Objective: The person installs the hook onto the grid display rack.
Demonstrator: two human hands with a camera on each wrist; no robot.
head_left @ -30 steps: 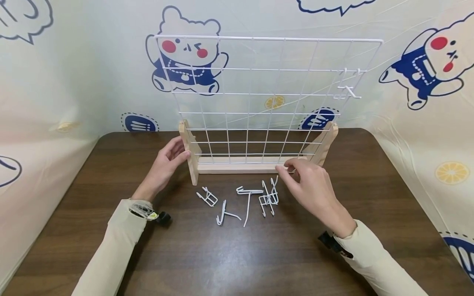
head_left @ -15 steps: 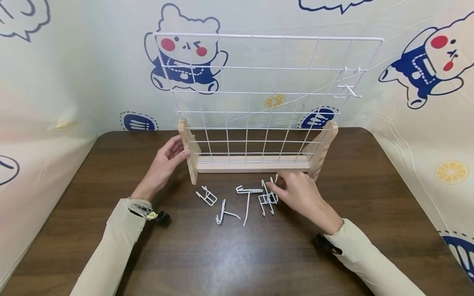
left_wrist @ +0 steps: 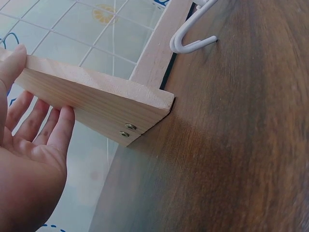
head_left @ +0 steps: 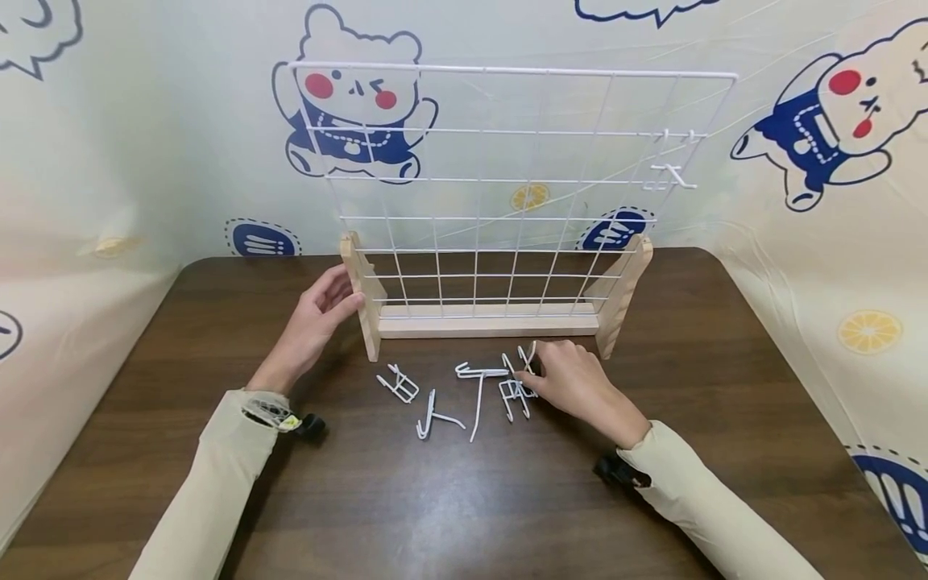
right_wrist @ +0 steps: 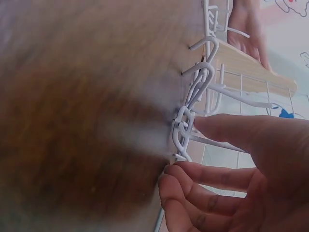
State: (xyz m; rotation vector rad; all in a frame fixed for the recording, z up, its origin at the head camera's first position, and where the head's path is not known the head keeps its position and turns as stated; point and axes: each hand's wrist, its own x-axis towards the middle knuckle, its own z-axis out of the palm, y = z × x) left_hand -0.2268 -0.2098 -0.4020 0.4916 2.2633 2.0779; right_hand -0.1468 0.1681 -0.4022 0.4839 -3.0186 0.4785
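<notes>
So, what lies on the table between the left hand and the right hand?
In the head view, between the left hand and the right hand: the wooden stand's left foot and loose white wire hooks on the dark table.

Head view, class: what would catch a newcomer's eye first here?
A white wire grid stands upright in a wooden stand at the back of the dark table. Loose white hooks lie before it; the right hand touches them, while the left hand steadies the stand's end.

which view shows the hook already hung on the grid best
The head view: the hung hook sits clearly at the upper right of the wire grid. The left wrist view shows only the wooden stand; the right wrist view misses it too.
</notes>
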